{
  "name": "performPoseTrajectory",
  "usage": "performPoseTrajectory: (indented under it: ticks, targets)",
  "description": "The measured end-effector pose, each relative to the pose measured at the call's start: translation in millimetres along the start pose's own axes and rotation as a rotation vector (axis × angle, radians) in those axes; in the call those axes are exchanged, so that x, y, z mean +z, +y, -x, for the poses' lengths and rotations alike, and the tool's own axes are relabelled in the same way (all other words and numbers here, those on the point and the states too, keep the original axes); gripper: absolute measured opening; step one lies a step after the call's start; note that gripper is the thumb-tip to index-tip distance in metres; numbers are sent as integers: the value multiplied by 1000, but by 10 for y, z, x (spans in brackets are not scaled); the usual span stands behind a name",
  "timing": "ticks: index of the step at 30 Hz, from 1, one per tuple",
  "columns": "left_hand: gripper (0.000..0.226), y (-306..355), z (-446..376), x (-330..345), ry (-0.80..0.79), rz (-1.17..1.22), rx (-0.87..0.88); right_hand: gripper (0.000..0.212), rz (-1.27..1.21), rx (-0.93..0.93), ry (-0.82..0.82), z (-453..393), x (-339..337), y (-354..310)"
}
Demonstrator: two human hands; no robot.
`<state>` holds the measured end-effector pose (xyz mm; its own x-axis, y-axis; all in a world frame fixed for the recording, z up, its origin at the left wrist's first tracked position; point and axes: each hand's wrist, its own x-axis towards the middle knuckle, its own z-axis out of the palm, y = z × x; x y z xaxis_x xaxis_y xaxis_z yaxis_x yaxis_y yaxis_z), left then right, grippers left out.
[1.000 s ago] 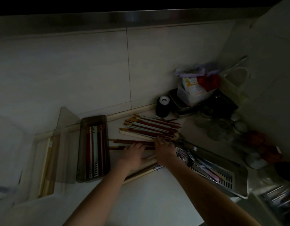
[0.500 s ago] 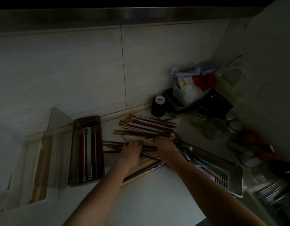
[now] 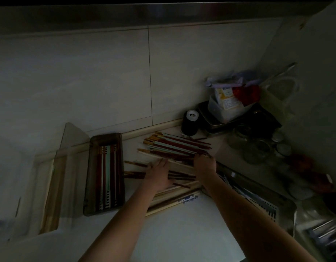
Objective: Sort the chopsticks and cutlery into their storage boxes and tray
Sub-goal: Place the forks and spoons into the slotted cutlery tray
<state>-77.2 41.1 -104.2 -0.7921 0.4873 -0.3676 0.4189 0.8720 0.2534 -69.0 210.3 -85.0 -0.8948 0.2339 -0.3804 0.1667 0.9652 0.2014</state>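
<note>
Several chopsticks in dark box (image 3: pixel 106 173) | cutlery in tray (image 3: pixel 265 205) | both hands flat on loose chopsticks (image 3: pixel 174 148)

Dim light falls on a pale tabletop (image 3: pixel 182 233) set into a corner. Large pale wall tiles (image 3: pixel 87 72) rise behind it, under a dark metal strip (image 3: pixel 163 14).

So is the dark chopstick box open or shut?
Open. The dark box has no lid on it; red and pale chopsticks lie exposed inside.
</note>
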Motion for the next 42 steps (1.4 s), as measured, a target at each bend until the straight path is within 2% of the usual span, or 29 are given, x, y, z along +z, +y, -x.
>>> performPoseTrajectory:
  ticks: [4,6,9,12,17,21,25,31,34,39,42]
  targets:
    - [78,-11,4,10,-10,26,10,55,-69,11,1,-32,19,-17]
    - [75,-22,2,23,10,24,10,52,-69,28,-1,-38,34,-24]
    - [81,-27,-2,33,2,53,-2,49,-62,43,1,-30,46,-20]
    - [84,-8,-23,6,-16,17,9,49,-106,58,72,-38,58,-24]
    - [94,33,-61,2,-56,39,-46,24,-123,67,79,-38,86,-11]
    - [93,21,-95,-27,-45,107,-77,32,-117,35,109,-45,120,5]
    - [91,-28,-77,33,2,83,-50,38,-108,8,46,-83,82,41]
    - [83,-41,-41,71,54,54,-61,40,42,-62,-57,-84,42,27]
    - [77,-88,-12,104,102,59,-45,45,-24,-120,-81,-62,-2,53]
    - [76,-131,36,128,112,78,-72,53,-90,-225,23,19,-36,99]
    - [74,-163,76,143,97,94,-99,54,-192,-285,168,110,-108,159]
